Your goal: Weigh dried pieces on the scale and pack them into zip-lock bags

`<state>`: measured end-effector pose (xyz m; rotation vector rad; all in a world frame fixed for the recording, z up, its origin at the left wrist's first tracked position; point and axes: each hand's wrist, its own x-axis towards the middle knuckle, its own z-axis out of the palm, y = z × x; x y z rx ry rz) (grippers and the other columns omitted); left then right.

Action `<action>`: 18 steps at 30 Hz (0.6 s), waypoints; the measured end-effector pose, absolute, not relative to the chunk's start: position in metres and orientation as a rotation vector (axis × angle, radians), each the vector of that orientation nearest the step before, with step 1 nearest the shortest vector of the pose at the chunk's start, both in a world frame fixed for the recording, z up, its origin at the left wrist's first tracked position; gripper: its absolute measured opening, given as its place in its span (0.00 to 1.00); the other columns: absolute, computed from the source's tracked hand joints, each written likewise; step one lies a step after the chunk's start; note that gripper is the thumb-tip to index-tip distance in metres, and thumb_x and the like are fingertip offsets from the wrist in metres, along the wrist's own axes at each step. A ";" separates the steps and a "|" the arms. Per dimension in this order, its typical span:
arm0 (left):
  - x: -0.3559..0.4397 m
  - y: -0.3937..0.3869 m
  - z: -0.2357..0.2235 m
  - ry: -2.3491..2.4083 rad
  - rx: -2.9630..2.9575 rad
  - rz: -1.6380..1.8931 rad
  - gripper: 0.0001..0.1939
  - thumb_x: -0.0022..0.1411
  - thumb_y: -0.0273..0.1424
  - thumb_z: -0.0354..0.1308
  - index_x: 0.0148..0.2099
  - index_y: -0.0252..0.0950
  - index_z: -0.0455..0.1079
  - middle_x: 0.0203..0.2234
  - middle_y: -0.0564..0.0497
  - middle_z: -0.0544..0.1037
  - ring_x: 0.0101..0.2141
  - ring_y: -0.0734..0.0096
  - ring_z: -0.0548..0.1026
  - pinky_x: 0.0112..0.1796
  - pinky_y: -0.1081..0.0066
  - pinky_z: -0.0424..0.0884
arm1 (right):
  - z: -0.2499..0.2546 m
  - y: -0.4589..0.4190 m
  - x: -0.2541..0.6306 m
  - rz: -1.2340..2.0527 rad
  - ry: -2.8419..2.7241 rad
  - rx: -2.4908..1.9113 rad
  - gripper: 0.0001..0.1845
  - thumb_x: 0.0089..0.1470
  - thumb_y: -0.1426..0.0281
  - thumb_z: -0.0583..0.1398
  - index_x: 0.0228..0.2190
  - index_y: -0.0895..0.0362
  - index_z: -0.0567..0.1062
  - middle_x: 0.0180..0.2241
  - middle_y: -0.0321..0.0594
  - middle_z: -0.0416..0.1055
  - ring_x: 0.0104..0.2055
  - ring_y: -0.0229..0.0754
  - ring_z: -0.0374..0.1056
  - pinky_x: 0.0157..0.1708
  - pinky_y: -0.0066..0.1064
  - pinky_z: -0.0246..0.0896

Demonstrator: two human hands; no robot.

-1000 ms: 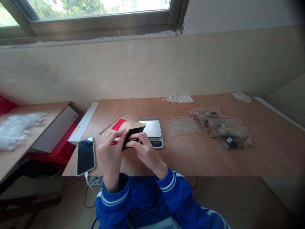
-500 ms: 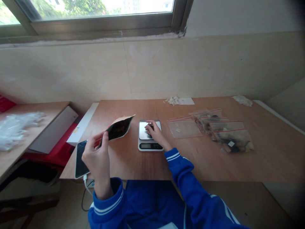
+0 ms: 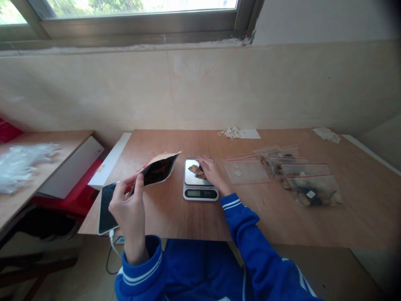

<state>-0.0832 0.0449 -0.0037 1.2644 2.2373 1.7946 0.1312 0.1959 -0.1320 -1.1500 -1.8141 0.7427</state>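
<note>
My left hand (image 3: pixel 128 202) pinches the near edge of an open pouch (image 3: pixel 161 169), which is tilted with its dark mouth toward me; brown pieces show dimly inside. Below my right hand (image 3: pixel 212 170) is a small digital kitchen scale (image 3: pixel 189 181) with a shiny plate. Flat brown dried pieces (image 3: pixel 196 169) lie on that plate, beside my fingertips. The right fingers are stretched out over the plate's right side, and a dark spot under them is partly hidden. I cannot read the scale's display.
To the right lie a flat zip bag (image 3: pixel 246 170) and several filled zip bags (image 3: pixel 313 190). A tablet-like device (image 3: pixel 106 209) with a white cable sits at the left edge. Whitish scraps (image 3: pixel 232 132) lie at the back. Clear plastic (image 3: pixel 26 165) covers the left table.
My right hand has let go of brown pieces on the scale plate and drawn slightly right, fingers straighter. The left hand still holds the pouch much as before. The view has shifted a little.
</note>
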 end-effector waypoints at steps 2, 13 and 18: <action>-0.083 0.045 -0.003 2.228 1.260 1.801 0.14 0.59 0.42 0.59 0.38 0.37 0.76 0.32 0.50 0.79 0.34 0.67 0.76 0.38 0.69 0.69 | -0.133 0.198 0.142 0.711 -1.817 -1.203 0.26 0.66 0.57 0.46 0.48 0.57 0.77 0.56 0.47 0.69 0.64 0.48 0.55 0.63 0.47 0.49; -0.081 0.047 -0.004 2.212 1.276 1.812 0.14 0.60 0.42 0.59 0.37 0.36 0.76 0.31 0.50 0.79 0.34 0.67 0.76 0.38 0.69 0.69 | -0.137 0.197 0.158 0.515 -1.858 -1.327 0.23 0.65 0.60 0.49 0.53 0.57 0.73 0.59 0.50 0.64 0.66 0.50 0.52 0.62 0.49 0.49; -0.081 0.046 -0.005 2.194 1.260 1.811 0.14 0.60 0.42 0.59 0.38 0.36 0.76 0.32 0.50 0.79 0.34 0.67 0.76 0.38 0.69 0.69 | -0.115 0.175 0.152 0.309 -1.917 -1.275 0.17 0.62 0.60 0.54 0.43 0.55 0.77 0.52 0.47 0.69 0.59 0.49 0.59 0.60 0.46 0.52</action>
